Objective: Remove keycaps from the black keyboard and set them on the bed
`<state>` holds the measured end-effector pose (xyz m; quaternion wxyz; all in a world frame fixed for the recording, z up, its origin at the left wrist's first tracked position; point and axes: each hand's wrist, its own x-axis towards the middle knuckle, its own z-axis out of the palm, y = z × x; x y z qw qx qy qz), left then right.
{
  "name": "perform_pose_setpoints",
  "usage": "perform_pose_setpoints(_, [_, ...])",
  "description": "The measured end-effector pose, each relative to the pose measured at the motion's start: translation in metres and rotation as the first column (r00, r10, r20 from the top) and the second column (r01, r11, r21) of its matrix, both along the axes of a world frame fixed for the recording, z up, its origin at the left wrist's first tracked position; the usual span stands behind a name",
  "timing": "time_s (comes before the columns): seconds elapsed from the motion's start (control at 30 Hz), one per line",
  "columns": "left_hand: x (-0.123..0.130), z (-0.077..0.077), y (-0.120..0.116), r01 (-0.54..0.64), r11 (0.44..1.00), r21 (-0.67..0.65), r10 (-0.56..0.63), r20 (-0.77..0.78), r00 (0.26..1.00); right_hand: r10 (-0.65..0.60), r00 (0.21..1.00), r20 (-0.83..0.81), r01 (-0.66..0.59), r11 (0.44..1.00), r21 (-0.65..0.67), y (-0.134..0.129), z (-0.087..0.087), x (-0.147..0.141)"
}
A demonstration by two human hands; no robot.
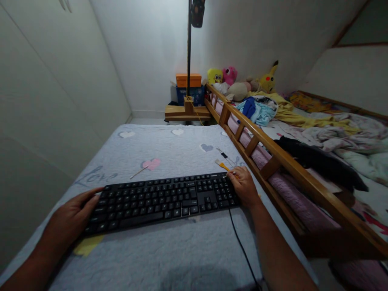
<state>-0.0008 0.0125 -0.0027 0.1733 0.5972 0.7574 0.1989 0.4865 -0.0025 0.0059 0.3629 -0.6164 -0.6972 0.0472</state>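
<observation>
A black keyboard [169,198] lies across the light blue padded cover, tilted slightly, its cable running down toward the bottom edge. My left hand [71,216] grips its left end, thumb and fingers at the edge. At the other end, my right hand [244,186] holds the right edge, thumb on top. A small yellow-handled brush [222,165] lies just beyond my right hand, its handle partly hidden by the fingers. Past the keyboard rests a cotton swab [138,172], and a thin tool with a black middle [224,155] lies near the right side.
A wooden bed rail [266,147] runs along the right, with clothes [257,110] and plush toys behind it. Yellow cloth or paper [87,245] lies below the keyboard's left end. A wooden stand [188,113] with a pole and an orange box [188,80] are at the back.
</observation>
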Motion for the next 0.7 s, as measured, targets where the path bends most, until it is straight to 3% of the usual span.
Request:
perform_pose_setpoints(0.27, [0.0049,0.0053,-0.0014,-0.045,0.999,-0.03,0.046,0.032,0.998,0.018,1.0,0.011,-0.018,1.0,-0.006,0.0015,0.0012,-0.0012])
perform_pose_setpoints(0.43, [0.0029,0.0051,-0.0016,-0.015,1.0,-0.003,0.015,0.051,0.999,-0.041,0.999,0.008,0.041,0.999,0.006,-0.001,0.002,0.004])
perform_pose_setpoints(0.7, [0.0016,0.0017,0.0006,-0.008,1.0,0.02,0.008,0.031,0.999,-0.017,0.999,0.033,0.018,1.0,-0.024,-0.0054,0.0055,0.0041])
